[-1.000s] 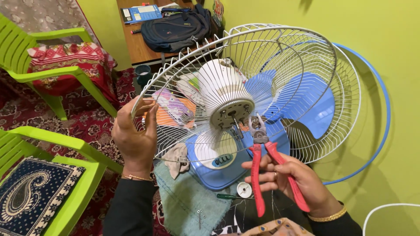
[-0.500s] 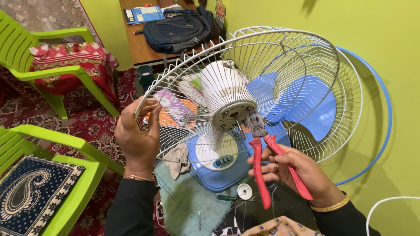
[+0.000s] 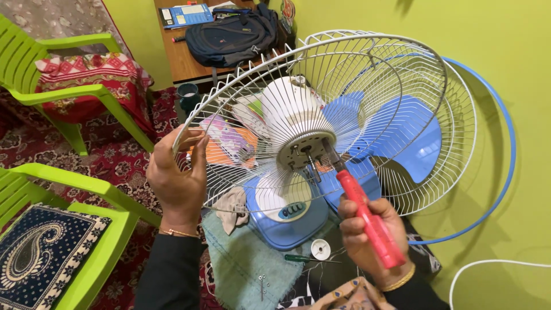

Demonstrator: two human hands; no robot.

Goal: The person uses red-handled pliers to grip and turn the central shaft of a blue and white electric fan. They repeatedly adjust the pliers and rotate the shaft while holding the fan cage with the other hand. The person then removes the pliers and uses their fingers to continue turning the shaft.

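Pliers [image 3: 367, 215] with red handles sit clamped in the right hand [image 3: 370, 232], their tip reaching through the white wire guard [image 3: 321, 115] to the motor hub [image 3: 304, 152] at centre. Left hand [image 3: 175, 178] fingers are closed around the guard's left rim.

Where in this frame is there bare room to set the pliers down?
Bare patch: the teal cloth between the left hand and the green screwdriver, apart from small screws. Crowded: around the fan base, white disc and right hand holding the red-handled pliers.
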